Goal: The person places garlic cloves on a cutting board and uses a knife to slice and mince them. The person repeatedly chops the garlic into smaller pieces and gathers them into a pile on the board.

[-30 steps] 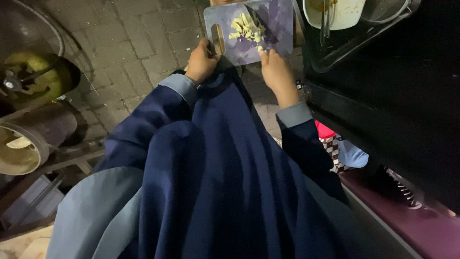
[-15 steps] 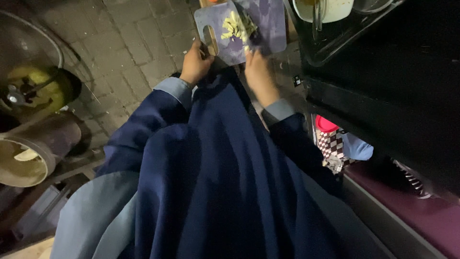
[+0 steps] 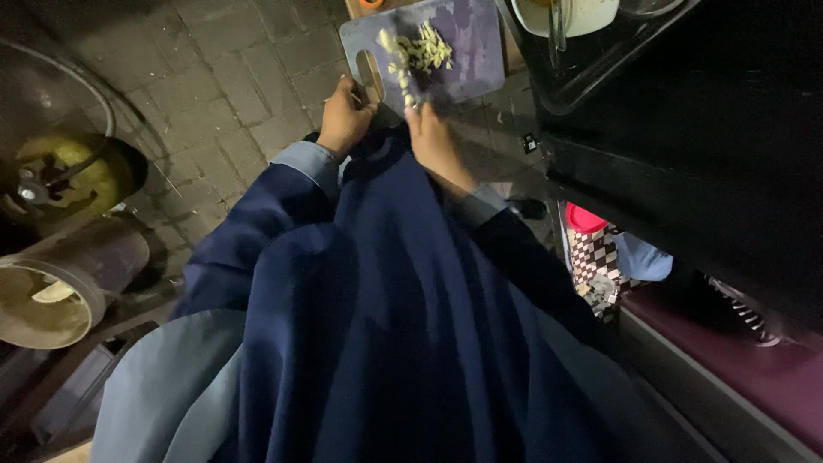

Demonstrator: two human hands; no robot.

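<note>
Left hand (image 3: 343, 116) grips the purple cutting board (image 3: 467, 47) at its handle-slot edge, right hand (image 3: 433, 137) pinching its near edge; any tilt may spill the chopped pale pieces (image 3: 416, 53) onto the paving.

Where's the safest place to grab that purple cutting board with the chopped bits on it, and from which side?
Probably by the near-left corner with the slotted handle hole, coming from the person's side. The purple cutting board has its cutout there, next to where the left hand sits. The chopped pale pieces lie across the middle, so gripping at that edge and keeping it level should avoid spilling them.
</note>
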